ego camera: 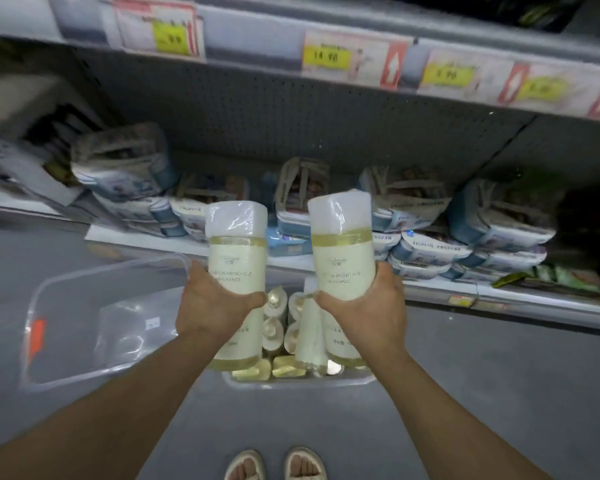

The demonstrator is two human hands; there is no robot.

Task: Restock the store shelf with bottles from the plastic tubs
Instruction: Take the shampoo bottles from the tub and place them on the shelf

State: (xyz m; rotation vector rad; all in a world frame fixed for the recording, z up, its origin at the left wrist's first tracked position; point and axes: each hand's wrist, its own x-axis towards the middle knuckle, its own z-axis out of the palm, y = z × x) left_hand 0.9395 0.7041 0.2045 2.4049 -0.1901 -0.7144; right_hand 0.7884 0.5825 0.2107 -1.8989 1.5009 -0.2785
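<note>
**Two bottles lifted before the shelf**

I saw my left hand [211,303] curled round a cream bottle [237,251] and my right hand [368,306] clamped round a second bottle [343,244], both upright. Beneath them sat a tub [298,381] of bottles, a clear tub [84,327] to its left. The low shelf [499,292] lay beyond, stacked with packets [430,237].

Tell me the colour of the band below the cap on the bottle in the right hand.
Gold, on the bottle gripped by the right hand; head view.
</note>
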